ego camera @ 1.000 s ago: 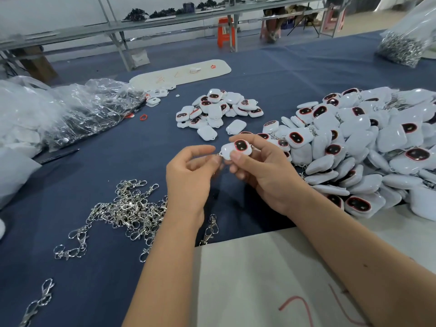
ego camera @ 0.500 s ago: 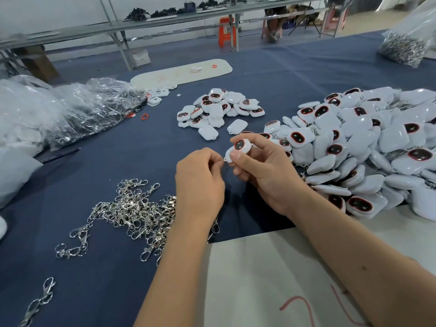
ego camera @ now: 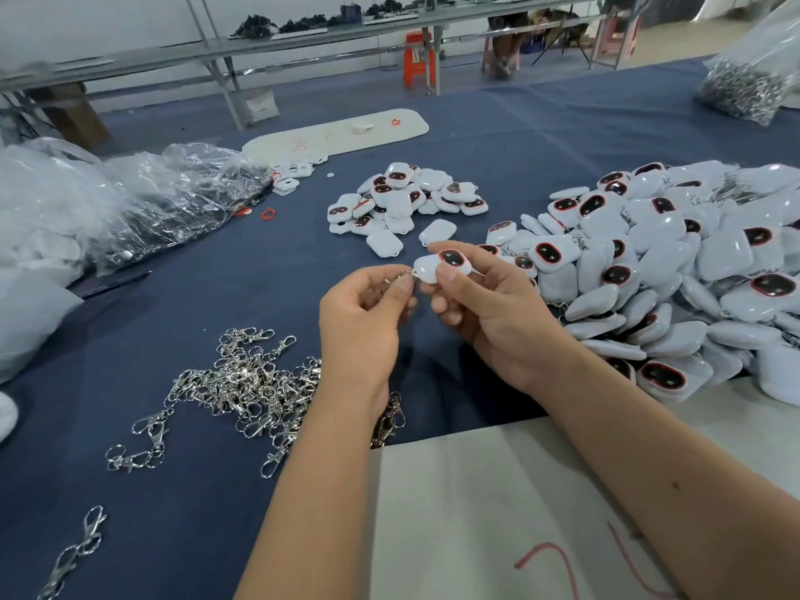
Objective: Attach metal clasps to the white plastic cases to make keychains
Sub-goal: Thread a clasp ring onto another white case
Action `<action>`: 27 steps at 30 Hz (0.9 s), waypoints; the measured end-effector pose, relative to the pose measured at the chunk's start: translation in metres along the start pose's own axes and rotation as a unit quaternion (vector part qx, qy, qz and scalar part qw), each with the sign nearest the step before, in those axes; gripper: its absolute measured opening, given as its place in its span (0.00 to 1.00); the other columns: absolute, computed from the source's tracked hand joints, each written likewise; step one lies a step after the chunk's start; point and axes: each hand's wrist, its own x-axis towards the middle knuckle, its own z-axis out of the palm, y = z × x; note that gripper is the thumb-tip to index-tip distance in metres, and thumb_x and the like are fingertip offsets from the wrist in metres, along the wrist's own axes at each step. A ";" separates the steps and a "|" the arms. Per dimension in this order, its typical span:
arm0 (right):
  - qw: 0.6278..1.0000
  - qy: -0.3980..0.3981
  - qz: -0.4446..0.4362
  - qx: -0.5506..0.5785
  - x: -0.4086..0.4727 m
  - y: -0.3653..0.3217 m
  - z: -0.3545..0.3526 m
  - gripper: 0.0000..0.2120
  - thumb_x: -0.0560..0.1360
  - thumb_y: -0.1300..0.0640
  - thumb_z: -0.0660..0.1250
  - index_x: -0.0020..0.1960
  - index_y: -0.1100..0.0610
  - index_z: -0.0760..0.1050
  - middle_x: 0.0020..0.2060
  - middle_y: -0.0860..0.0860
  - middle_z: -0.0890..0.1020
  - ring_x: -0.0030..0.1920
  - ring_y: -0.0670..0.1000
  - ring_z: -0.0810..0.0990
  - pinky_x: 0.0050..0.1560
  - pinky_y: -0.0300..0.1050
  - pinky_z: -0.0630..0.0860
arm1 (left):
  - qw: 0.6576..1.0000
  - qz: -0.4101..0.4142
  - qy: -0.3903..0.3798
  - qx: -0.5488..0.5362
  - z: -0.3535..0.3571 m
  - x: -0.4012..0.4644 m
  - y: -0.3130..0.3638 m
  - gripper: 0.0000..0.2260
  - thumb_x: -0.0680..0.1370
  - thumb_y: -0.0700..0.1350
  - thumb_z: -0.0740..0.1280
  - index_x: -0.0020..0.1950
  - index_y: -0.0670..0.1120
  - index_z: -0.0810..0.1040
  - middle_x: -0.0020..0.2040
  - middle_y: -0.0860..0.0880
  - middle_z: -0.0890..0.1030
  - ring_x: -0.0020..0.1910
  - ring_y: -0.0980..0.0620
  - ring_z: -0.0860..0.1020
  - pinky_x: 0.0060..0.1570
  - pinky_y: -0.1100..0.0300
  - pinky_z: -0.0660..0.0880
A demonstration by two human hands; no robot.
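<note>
A white case is sitting pinched in the right hand, long axis pointing left toward a clasp pinched by the left hand. Loose clasps are lying left, case piles right, on blue cloth.
</note>
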 end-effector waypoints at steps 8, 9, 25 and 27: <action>1.000 0.010 0.019 0.002 0.003 0.003 0.000 0.18 0.72 0.56 0.72 0.61 0.60 0.77 0.40 0.53 0.84 0.34 0.47 0.78 0.33 0.35 0.73 | 0.997 0.006 0.049 -0.053 0.000 0.001 0.000 0.07 0.77 0.33 0.72 0.53 0.41 0.81 0.37 0.49 0.85 0.34 0.54 0.81 0.41 0.62 0.79; 1.000 0.012 0.020 0.001 0.003 0.003 0.000 0.18 0.72 0.56 0.72 0.61 0.60 0.78 0.40 0.53 0.84 0.34 0.47 0.78 0.33 0.35 0.74 | 0.998 0.017 0.050 -0.037 -0.001 0.001 0.001 0.06 0.77 0.33 0.73 0.52 0.41 0.81 0.37 0.48 0.85 0.34 0.54 0.82 0.40 0.62 0.79; 0.980 0.054 -0.056 -0.183 0.002 0.012 0.001 0.11 0.79 0.61 0.73 0.59 0.62 0.77 0.35 0.55 0.82 0.31 0.49 0.78 0.31 0.41 0.74 | 0.915 0.230 -0.002 0.330 -0.011 0.000 0.002 0.10 0.74 0.34 0.75 0.44 0.49 0.80 0.36 0.56 0.81 0.36 0.57 0.80 0.42 0.55 0.79; 0.979 0.055 -0.062 -0.186 0.002 0.012 0.002 0.11 0.79 0.62 0.73 0.59 0.63 0.77 0.35 0.56 0.82 0.31 0.50 0.78 0.31 0.42 0.74 | 0.912 0.231 -0.006 0.340 -0.010 0.000 0.002 0.11 0.74 0.35 0.75 0.43 0.50 0.78 0.35 0.55 0.81 0.35 0.55 0.80 0.40 0.53 0.79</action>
